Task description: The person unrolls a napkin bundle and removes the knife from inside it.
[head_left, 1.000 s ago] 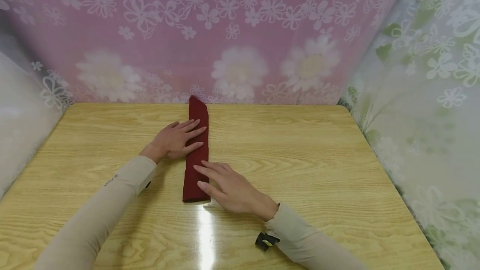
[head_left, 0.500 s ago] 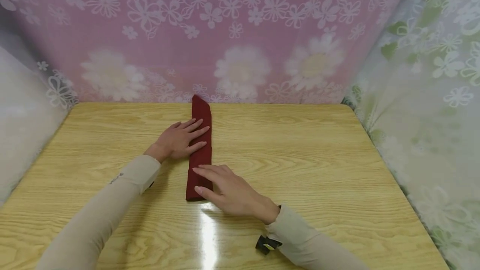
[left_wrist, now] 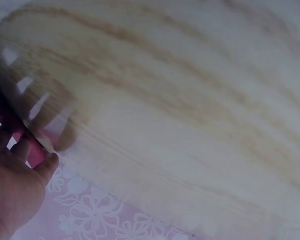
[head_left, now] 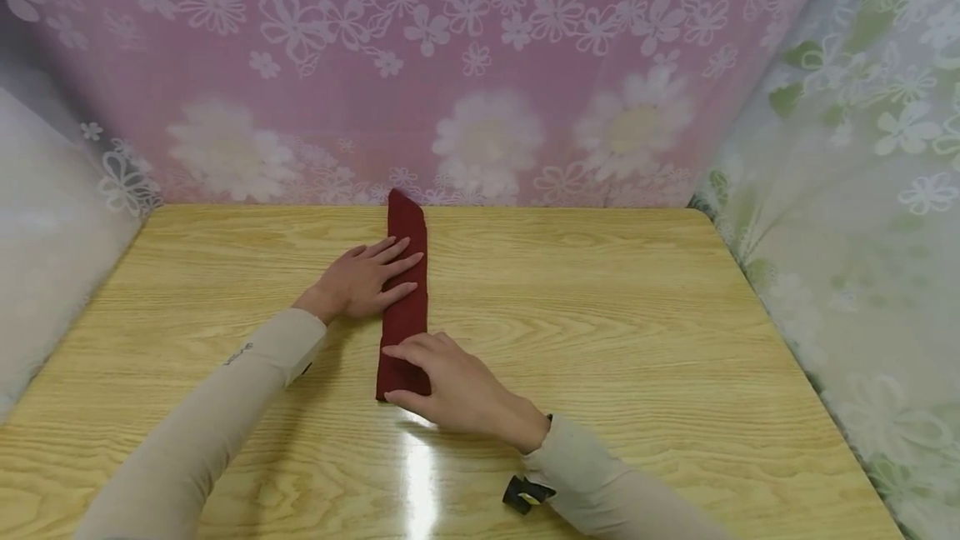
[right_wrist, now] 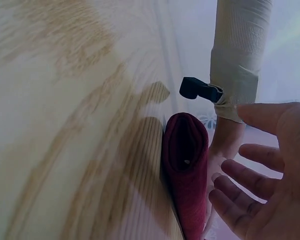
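A dark red cloth (head_left: 405, 315), folded into a long narrow strip, lies lengthwise on the table with its far end at the back edge. My left hand (head_left: 360, 282) rests on its middle, fingers spread and straight across it. Over the near end is my right hand (head_left: 468, 390), thumb and fingers parted, thumb by the near edge. In the right wrist view the right hand (right_wrist: 270, 165) is loosely bent and apart from the cloth (right_wrist: 190, 195), whose end shows its rolled layers. The left wrist view catches the left hand (left_wrist: 15, 190) at the lower left with some red cloth (left_wrist: 36, 152).
The wood-grain table (head_left: 600, 298) spreads to both sides of the cloth. Behind it hangs a pink flowered curtain (head_left: 360, 107), and a pale flowered one (head_left: 847, 215) closes the right side. A black wrist camera (head_left: 527, 492) juts from the right sleeve.
My right hand has drawn slightly toward the near end, its thumb lowering and parting from the fingers. The left hand keeps its place on the cloth. The head view has shifted a little.
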Tool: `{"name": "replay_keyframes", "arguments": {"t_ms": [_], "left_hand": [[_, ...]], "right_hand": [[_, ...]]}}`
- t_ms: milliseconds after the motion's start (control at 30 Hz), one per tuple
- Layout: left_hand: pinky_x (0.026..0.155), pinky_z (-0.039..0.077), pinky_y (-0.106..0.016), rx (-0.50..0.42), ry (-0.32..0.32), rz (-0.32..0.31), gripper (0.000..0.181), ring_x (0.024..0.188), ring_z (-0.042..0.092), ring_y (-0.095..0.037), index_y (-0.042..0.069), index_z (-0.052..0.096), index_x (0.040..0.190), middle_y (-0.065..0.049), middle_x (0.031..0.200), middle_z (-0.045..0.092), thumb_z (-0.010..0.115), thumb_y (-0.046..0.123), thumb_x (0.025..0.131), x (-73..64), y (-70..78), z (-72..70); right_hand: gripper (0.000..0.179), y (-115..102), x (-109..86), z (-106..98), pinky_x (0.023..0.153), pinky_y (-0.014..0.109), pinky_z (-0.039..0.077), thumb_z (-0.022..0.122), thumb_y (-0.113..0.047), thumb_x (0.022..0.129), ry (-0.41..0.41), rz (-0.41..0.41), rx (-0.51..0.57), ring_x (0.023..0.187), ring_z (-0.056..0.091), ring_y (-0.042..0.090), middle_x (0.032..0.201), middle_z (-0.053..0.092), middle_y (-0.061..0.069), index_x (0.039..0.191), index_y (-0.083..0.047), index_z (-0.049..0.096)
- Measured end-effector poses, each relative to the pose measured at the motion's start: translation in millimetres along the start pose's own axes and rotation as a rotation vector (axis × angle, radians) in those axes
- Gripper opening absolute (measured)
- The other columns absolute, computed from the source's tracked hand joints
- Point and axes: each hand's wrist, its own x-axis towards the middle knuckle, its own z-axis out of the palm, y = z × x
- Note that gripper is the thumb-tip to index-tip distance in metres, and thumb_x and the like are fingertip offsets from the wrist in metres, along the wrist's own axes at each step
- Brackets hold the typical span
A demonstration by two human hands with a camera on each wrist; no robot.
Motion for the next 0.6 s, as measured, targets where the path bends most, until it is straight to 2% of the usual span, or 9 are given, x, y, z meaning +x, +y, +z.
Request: {"name": "replay_keyframes", "arguments": {"t_ms": [233,400,600], "left_hand": [[0.111,0.019,-0.052,-0.012,0.01,0.003,0.06,0.144,0.012,-0.025,0.026,0.027,0.152,-0.006,0.158,0.017,0.03,0.055,0.1,0.1,0.9,-0.5],[0.112,0.019,-0.051,-0.014,-0.001,0.003,0.06,0.144,0.01,-0.024,0.027,0.026,0.152,-0.005,0.158,0.016,0.029,0.056,0.1,1.8,2.6,-1.2],[0.112,0.017,-0.05,-0.008,-0.012,-0.013,0.06,0.144,0.01,-0.024,0.027,0.026,0.152,-0.005,0.158,0.016,0.029,0.056,0.1,-0.1,3.1,-2.9]], "right_hand": [[0.043,-2,5.1,6,0.105,0.035,0.035,0.068,-0.038,0.089,-0.009,-0.035,-0.064,0.112,0.049,0.014,0.119,0.056,-0.004,0.125,-0.016,0.063],[0.037,-2,7.9,12,0.108,0.036,0.031,0.07,-0.036,0.087,0.014,-0.069,-0.141,0.104,0.05,0.013,0.112,0.057,-0.004,0.118,-0.016,0.067],[0.033,-3,11.9,17,0.091,0.022,0.041,0.073,-0.037,0.085,0.039,-0.073,-0.194,0.096,0.048,0.011,0.105,0.056,-0.005,0.112,-0.019,0.07]]}}
